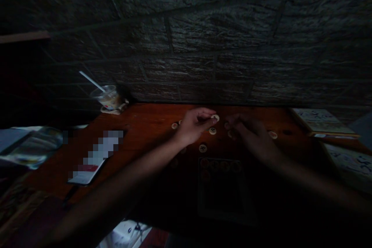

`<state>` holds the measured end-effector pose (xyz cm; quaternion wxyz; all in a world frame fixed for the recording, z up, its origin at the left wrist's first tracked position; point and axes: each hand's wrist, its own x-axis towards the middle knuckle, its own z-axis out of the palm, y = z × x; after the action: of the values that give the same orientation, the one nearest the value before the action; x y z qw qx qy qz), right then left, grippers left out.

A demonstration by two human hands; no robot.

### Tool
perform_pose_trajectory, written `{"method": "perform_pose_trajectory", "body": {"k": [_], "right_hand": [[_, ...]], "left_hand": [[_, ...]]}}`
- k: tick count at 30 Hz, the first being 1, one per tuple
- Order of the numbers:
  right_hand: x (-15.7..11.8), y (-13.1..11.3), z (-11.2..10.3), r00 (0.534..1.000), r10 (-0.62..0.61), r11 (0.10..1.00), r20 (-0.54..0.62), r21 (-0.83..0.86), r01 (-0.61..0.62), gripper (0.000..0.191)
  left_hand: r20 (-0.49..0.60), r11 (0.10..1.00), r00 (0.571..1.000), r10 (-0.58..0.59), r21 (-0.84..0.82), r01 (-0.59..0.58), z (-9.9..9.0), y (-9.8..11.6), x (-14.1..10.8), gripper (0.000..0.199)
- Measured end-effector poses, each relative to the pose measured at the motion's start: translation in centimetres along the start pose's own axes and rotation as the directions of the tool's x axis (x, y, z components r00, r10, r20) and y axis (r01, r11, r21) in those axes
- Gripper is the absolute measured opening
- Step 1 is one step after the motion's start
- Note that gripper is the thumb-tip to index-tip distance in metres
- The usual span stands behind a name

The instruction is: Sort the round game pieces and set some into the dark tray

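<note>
Your left hand pinches a disc, right hand I can't tell; the six-o'clock tray holds five, loose discs lie outside.

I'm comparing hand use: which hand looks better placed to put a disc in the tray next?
Probably the left hand: it holds a disc; whether the right hand does is too dark to tell.
</note>
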<state>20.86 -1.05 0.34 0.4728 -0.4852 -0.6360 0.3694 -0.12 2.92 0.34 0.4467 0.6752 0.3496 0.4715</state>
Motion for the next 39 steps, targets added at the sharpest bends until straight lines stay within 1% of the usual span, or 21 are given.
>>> {"method": "perform_pose_trajectory", "body": {"k": [3,6,8,10,13,15,17,19,21,24,29,33,36,39], "right_hand": [[1.1,0.4,1.5,0.995,-0.093,0.996,0.036,0.003,0.093,0.032],[1.3,1.5,2.3,0.991,-0.137,0.989,0.01,-0.057,0.137,0.032],[1.0,2.1,2.4,0.987,-0.159,0.982,0.019,-0.096,0.16,0.033],[0.5,2.1,2.3,0.989,-0.145,0.981,0.022,-0.131,0.146,0.032],[0.3,1.6,2.0,0.994,-0.113,0.986,0.011,-0.126,0.113,0.029],[0.2,1.2,1.9,0.994,-0.107,0.987,0.011,-0.12,0.108,0.028],[0.2,1.1,2.0,0.993,-0.115,0.988,0.001,-0.098,0.115,0.025],[0.2,1.2,2.0,0.991,-0.131,0.99,-0.003,-0.059,0.131,0.02],[0.2,1.5,2.0,0.989,-0.148,0.989,0.015,-0.013,0.148,0.014],[0.4,2.0,2.1,0.99,-0.135,0.989,0.028,0.057,0.134,0.012],[0.6,2.0,2.1,0.989,-0.144,0.985,0.025,0.1,0.141,0.009],[0.5,1.8,2.1,0.987,-0.153,0.985,0.045,0.09,0.149,0.011],[0.5,1.9,2.2,0.991,-0.132,0.989,0.031,0.07,0.129,0.013],[0.6,2.1,2.3,0.992,-0.125,0.99,0.008,0.062,0.125,0.02]], "left_hand": [[0.014,1.0,1.0,0.014,-0.017,-0.014,0.9,-0.8,0.1,0.019],[0.01,1.0,1.0,0.026,-0.011,-0.026,0.8,-1.5,-0.5,0.02],[0.014,0.999,0.999,0.033,0.003,-0.033,0.6,-1.5,-1.0,0.022],[0.044,0.996,0.997,0.068,0.052,-0.07,0.5,-1.4,-1.3,0.024],[0.064,0.986,0.993,0.097,0.129,-0.104,0.4,-1.3,-1.4,0.027],[0.066,0.983,0.992,0.11,0.138,-0.118,0.4,-1.4,-1.4,0.027],[0.064,0.988,0.991,0.114,0.103,-0.12,0.4,-1.5,-1.3,0.027],[0.06,0.993,0.993,0.099,0.05,-0.102,0.3,-1.5,-1.4,0.025],[0.05,0.998,0.997,0.06,0.007,-0.061,0.3,-1.4,-1.4,0.024],[0.056,1.0,0.998,-0.001,-0.023,0.002,0.2,-1.1,-1.5,0.024],[0.039,1.0,0.999,-0.003,-0.006,0.003,0.3,-0.8,-1.5,0.022],[0.021,0.999,0.999,0.039,0.028,-0.04,0.3,-0.9,-1.5,0.018],[0.033,0.998,0.998,0.06,0.027,-0.061,0.4,-0.9,-1.5,0.015],[0.041,0.997,0.997,0.072,0.037,-0.073,0.5,-0.8,-1.5,0.012]]}}
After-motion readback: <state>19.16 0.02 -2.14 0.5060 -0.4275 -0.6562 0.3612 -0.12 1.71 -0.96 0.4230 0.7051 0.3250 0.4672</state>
